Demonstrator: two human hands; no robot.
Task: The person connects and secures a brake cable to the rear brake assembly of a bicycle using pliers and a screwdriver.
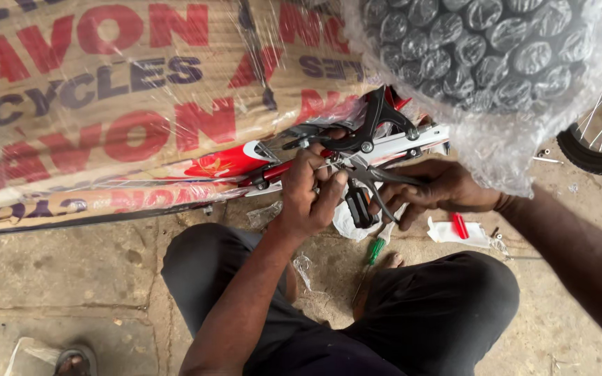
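Pliers [374,182] sit in the right hand [440,191], whose fingers close around the two dark handles while the nose points left toward the brake caliper [377,125], a single black one fixed on the white and red bicycle frame [245,161]. The left hand [311,195] is curled shut just beside the plier tip, its fingertips pinching something thin at the caliper; what exactly it pinches is too small to tell. Both forearms reach forward from the crouching person's knees, the left wrist bent upward, the right coming in from the side.

One green-handled screwdriver [375,251] lies on the concrete floor [71,278] between the knees. One small red part [459,225] rests on a scrap of white paper [447,233] near the right hand. One spoked wheel [597,143] shows at the right edge, one bubble-wrapped bundle [482,49] hangs above, and one plastic-wrapped cardboard box [106,104] lies behind the frame.
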